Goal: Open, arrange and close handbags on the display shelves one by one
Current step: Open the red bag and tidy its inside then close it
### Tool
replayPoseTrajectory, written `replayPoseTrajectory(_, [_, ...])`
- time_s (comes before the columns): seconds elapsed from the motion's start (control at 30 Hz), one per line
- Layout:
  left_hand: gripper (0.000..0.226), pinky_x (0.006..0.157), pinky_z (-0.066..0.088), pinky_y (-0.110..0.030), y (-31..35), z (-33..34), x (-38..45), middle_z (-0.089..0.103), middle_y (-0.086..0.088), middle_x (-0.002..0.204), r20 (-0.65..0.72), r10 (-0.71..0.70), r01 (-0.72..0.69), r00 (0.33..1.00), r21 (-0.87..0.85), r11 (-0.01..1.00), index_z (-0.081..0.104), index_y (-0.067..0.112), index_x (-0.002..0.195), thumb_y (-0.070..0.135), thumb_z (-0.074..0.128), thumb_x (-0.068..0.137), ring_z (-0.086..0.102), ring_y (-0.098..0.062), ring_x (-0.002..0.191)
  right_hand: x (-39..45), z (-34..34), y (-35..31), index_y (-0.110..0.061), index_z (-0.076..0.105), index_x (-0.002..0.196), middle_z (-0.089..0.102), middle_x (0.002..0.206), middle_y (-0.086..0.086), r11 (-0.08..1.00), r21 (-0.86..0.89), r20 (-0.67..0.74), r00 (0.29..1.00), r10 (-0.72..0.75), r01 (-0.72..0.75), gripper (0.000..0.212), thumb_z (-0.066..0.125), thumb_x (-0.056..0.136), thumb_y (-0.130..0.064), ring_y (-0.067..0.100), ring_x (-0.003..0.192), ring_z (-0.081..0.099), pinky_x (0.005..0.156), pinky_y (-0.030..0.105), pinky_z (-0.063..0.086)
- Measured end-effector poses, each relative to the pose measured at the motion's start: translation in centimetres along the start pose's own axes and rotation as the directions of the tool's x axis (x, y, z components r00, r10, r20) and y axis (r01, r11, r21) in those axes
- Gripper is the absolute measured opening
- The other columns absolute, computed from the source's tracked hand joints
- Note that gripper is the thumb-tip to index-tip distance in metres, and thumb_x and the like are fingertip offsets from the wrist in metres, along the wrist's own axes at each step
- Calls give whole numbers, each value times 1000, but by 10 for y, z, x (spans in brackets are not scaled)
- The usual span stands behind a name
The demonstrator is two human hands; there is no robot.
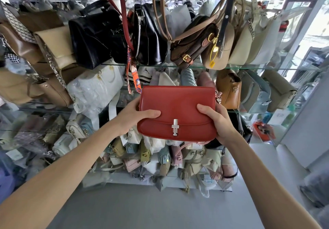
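A red leather handbag [178, 107] with a closed flap and a silver turn-lock clasp [175, 127] is held in the air in front of the glass shelves. My left hand [135, 116] grips its left side, thumb across the flap. My right hand [219, 120] grips its right side, thumb on the front, fingers hidden behind. The bag's back is out of sight.
Glass display shelves [195, 67] are packed with bags: black bags [94, 36], a beige chain bag [57, 47], a brown monogram bag [192, 45], cream bags [254, 38], a tan bag [229, 89]. Straps [124, 20] hang from the top shelf. Grey floor [151, 209] lies below.
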State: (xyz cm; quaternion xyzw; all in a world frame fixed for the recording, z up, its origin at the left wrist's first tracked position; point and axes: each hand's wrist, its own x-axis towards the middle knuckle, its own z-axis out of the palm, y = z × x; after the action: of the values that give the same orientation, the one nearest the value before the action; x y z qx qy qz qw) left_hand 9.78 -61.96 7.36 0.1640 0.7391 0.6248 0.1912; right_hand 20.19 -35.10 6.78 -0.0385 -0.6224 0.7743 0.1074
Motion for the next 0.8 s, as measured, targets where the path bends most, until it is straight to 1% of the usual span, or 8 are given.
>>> replayPoseTrajectory(0.1, [72,80,61,-33,18,-13,2,71,12,123,134,-140,98,981,277,956,52,37,134,48,86,72,72,-15,107,-1,1,4,-7,69,122,78,110,11,1000,1,-20,1000,1,-1,38,77,87,-20,25,96,76,75,32,60])
replayPoseTrajectory(0.2, [85,96,54,-43,45,-23,8,59,13,130,91,-212,103,973,650,753,40,42,145,61,83,74,61,-15,112,-2,3,14,-10,70,120,78,113,10,998,-48,-62,997,-40,37,35,79,87,-18,29,104,75,85,40,61])
replayPoseTrajectory(0.3, [88,105,45,-35,82,-23,19,50,5,145,74,-75,-24,994,851,524,36,39,154,59,80,80,52,-18,128,-3,10,20,-13,72,119,78,113,7,990,-113,-54,995,-86,79,34,80,87,-20,27,104,75,86,41,61])
replayPoseTrajectory(0.4, [98,112,41,-35,117,-10,32,45,18,149,350,-189,-283,917,909,307,37,46,151,66,84,67,46,-8,133,-4,13,22,-10,71,120,78,113,9,994,-91,-17,998,-68,66,42,83,82,-24,32,106,74,86,41,61])
replayPoseTrajectory(0.5, [88,100,55,-33,131,16,37,67,17,127,409,-332,-307,850,897,319,56,36,136,62,91,60,67,-5,112,-5,15,16,-8,70,119,77,111,13,993,-87,64,995,-71,77,42,82,81,-23,33,104,74,82,38,61])
replayPoseTrajectory(0.6, [66,75,61,-20,138,35,43,77,13,107,423,-385,-308,820,894,326,66,29,119,41,97,62,75,-1,87,-7,16,13,-8,69,120,77,112,15,994,-78,140,988,-63,74,44,78,80,-22,33,103,75,83,40,62])
replayPoseTrajectory(0.67, [65,67,58,-14,144,39,44,78,14,103,436,-405,-324,803,891,317,68,28,120,35,98,63,74,0,85,-9,16,13,-6,68,121,76,113,15,995,-76,153,987,-55,68,46,79,80,-23,36,104,74,85,46,61])
replayPoseTrajectory(0.8, [64,73,61,-24,147,39,42,79,11,103,469,-434,-324,769,872,368,66,23,123,21,97,67,76,-8,92,-13,12,15,-15,70,120,77,112,13,993,-73,154,985,-76,88,48,81,79,-38,33,105,74,87,49,59])
